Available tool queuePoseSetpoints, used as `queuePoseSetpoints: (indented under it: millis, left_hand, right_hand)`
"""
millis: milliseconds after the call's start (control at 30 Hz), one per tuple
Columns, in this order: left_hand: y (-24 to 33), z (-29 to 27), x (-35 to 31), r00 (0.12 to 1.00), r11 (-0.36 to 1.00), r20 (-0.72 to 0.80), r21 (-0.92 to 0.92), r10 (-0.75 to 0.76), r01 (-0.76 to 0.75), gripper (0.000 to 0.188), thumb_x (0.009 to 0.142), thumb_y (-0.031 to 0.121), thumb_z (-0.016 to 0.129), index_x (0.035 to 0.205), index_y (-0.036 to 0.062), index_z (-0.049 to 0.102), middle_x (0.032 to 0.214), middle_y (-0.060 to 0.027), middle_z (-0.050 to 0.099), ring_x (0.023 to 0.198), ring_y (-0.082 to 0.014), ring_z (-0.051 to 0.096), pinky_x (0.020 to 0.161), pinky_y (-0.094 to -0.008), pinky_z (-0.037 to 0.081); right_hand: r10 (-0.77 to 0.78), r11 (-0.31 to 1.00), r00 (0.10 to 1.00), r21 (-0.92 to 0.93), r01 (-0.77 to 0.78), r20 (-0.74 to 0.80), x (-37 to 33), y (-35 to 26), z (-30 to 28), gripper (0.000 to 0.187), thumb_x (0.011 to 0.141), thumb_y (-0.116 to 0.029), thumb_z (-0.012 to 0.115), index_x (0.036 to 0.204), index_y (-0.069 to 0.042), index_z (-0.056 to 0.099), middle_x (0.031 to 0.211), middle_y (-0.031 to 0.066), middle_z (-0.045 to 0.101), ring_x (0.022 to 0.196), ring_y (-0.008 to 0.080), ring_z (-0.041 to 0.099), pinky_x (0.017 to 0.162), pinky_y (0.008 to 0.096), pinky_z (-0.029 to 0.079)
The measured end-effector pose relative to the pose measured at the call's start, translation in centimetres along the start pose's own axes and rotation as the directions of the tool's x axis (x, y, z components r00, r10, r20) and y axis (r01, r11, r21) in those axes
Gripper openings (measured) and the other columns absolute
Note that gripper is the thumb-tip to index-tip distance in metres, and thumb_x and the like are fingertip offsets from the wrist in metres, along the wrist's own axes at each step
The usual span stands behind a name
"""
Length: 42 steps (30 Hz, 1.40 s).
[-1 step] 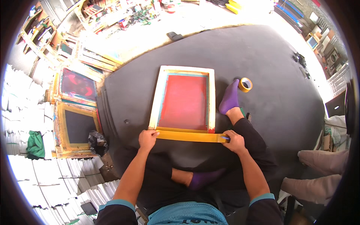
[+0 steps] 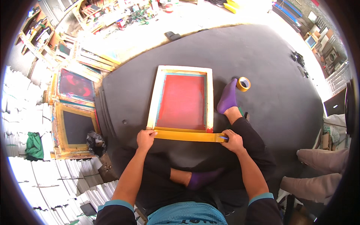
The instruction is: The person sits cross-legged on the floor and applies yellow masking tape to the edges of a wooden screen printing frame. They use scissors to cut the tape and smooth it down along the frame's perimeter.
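Between my two hands a strip of yellow tape [image 2: 183, 136] is stretched taut, along the near edge of a screen printing frame [image 2: 153, 93]. My left hand [image 2: 146, 140] pinches its left end by the frame's near left corner. My right hand [image 2: 233, 141] is closed on the right end, just right of the near right corner; a small blue thing shows at its fingers, too little to name. The frame lies flat, with pale rails round a red mesh [image 2: 183, 101]. Whether the tape touches the near rail I cannot tell.
A roll of yellow tape [image 2: 243, 84] lies by my purple-socked foot [image 2: 228, 98] on the dark mat [image 2: 270, 56]. More screen frames [image 2: 77, 125] and white paper stacks [image 2: 48, 180] stand at left. Another person's legs [image 2: 318, 176] are at right.
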<state>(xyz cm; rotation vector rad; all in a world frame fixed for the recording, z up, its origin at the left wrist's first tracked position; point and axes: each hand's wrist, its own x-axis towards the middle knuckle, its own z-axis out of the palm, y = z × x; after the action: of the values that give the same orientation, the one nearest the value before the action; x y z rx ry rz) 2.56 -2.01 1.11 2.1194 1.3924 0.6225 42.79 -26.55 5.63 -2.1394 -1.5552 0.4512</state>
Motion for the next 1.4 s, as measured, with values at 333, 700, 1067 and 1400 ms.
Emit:
queuePoseSetpoints:
  millis: [333, 700, 1067, 1400]
  left_hand:
    - [0.5, -0.4, 1.5, 0.98, 0.988, 0.129, 0.059, -0.152, 0.146, 0.019, 0.086, 0.026, 0.083, 0.087, 0.0072, 0.082, 0.074, -0.0166, 0.071, 0.073, -0.0352, 0.068, 0.07, -0.0466, 0.053]
    - [-1.5, -4.6, 0.7, 0.951, 0.972, 0.262, -0.12, -0.165, 0.202, 0.019, 0.088, 0.017, 0.082, 0.089, -0.001, 0.077, 0.075, -0.0143, 0.073, 0.065, -0.0199, 0.066, 0.065, -0.036, 0.051]
    - [-1.4, -6.2, 1.3, 0.932, 0.959, 0.284, -0.1, -0.227, 0.264, 0.017, 0.09, 0.013, 0.079, 0.094, -0.0037, 0.077, 0.074, -0.0152, 0.072, 0.067, -0.0184, 0.068, 0.069, -0.0345, 0.052]
    - [-1.5, -5.7, 2.6, 0.903, 0.926, 0.363, -0.202, -0.231, 0.319, 0.022, 0.088, 0.017, 0.082, 0.093, -0.004, 0.077, 0.074, -0.0129, 0.073, 0.066, -0.0146, 0.065, 0.066, -0.0328, 0.051]
  right_hand:
    - [-0.105, 0.946, 0.991, -0.297, 0.126, 0.084, 1.0, 0.4, -1.9, 0.04, 0.07, -0.024, 0.086, 0.108, -0.023, 0.076, 0.089, 0.0021, 0.068, 0.079, 0.0288, 0.073, 0.071, 0.042, 0.06]
    - [0.029, 0.996, 0.937, -0.088, 0.003, 0.348, -0.8, -1.9, -1.2, 0.051, 0.07, -0.044, 0.092, 0.108, -0.015, 0.075, 0.102, 0.0055, 0.073, 0.094, 0.0315, 0.073, 0.082, 0.0438, 0.059]
    - [0.099, 0.96, 0.942, 0.218, -0.175, 0.322, 6.9, -7.7, 3.7, 0.035, 0.09, -0.034, 0.08, 0.107, -0.003, 0.075, 0.086, 0.0186, 0.071, 0.08, 0.0363, 0.072, 0.073, 0.0459, 0.055]
    - [0.114, 0.888, 0.745, 0.269, -0.373, 0.658, 19.9, -16.8, 21.9, 0.022, 0.097, -0.023, 0.069, 0.105, -0.004, 0.078, 0.086, 0.0157, 0.076, 0.073, 0.0272, 0.071, 0.066, 0.0406, 0.055]
